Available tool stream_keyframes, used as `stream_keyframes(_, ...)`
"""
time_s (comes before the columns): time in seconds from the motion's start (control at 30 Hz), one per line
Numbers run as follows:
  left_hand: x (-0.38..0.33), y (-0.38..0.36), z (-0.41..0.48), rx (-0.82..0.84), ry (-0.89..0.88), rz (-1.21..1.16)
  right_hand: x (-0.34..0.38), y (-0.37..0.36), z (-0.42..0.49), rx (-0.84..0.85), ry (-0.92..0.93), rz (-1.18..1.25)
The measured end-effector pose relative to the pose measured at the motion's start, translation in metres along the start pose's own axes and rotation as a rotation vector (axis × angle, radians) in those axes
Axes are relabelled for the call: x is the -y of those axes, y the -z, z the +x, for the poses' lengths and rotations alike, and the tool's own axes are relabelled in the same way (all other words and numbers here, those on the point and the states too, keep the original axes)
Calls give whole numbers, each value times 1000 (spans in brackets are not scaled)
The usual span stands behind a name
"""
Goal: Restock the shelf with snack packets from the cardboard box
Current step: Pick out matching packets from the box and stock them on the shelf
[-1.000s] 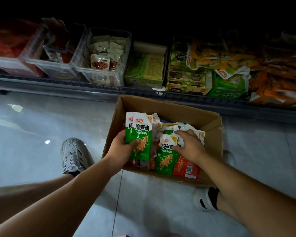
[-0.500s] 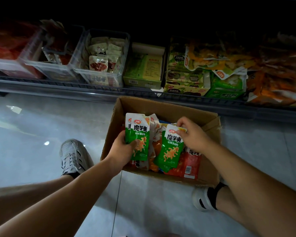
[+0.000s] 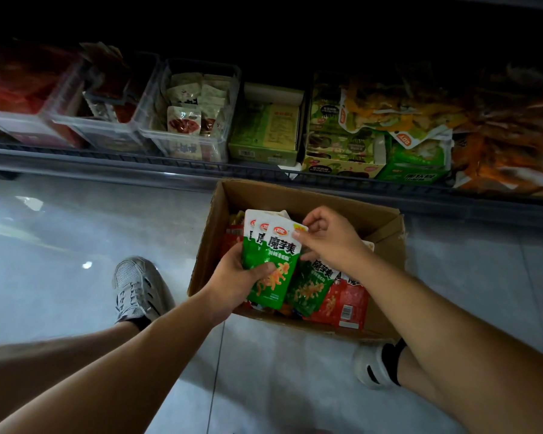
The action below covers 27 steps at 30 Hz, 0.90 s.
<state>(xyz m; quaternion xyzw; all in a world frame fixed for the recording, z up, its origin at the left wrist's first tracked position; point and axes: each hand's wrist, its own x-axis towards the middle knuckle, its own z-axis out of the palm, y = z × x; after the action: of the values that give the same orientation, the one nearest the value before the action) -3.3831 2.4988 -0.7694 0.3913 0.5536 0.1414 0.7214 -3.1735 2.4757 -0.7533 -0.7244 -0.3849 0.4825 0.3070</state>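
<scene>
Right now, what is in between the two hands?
Head view: a stack of green snack packets. The left hand grips its lower part; the right hand pinches its top corner.

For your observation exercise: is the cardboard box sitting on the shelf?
No, the cardboard box stands on the tiled floor, in front of the shelf.

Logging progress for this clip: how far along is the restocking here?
Done: the shelf holds stock, but no matching packets show on it. In hand: the left hand grips three fanned green packets over the cardboard box, the right hand pinching the front one's top corner. Left: the held packets must reach the shelf, and more green and red packets lie in the box.
</scene>
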Motion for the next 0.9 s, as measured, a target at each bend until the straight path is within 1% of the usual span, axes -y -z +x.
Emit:
stream_keyframes(0.03,1,2,1,-39,0,-33,-10,7,2,-13,9,-102)
stream_keyframes(0.13,4,8,7,-129,-6,-68,-49,29,6,-14,0,-656)
stream_keyframes(0.17,4,10,8,-143,-11,-65,-61,32,7,-14,-39,-759)
stream_keyframes(0.2,5,10,8,-149,-18,-64,-72,33,7,-13,-81,-797)
stream_keyframes(0.3,6,10,8,-117,-42,-51,-91,26,4,8,-151,-768)
stream_keyframes(0.4,7,8,9,-94,-48,-42,-97,20,4,-23,-148,-699)
stream_keyframes(0.47,7,8,9,-95,-48,-32,-97,20,4,-15,-160,-594)
stream_keyframes(0.57,8,9,9,-110,-46,-33,-92,19,5,55,-172,-462)
stream_keyframes(0.7,7,7,10,-151,-50,-34,-63,32,5,25,-165,-204)
stream_keyframes(0.73,7,7,10,-161,-50,-28,-53,38,6,11,-137,-179)
stream_keyframes(0.77,7,7,9,-168,-55,-10,-44,45,8,-12,-87,-211)
stream_keyframes(0.83,7,6,8,-166,-75,38,-27,59,11,-67,47,-355)
stream_keyframes(0.87,7,6,8,-161,-85,51,-19,63,12,-95,94,-392)
stream_keyframes(0.9,6,6,7,-152,-88,55,-12,64,11,-109,112,-375)
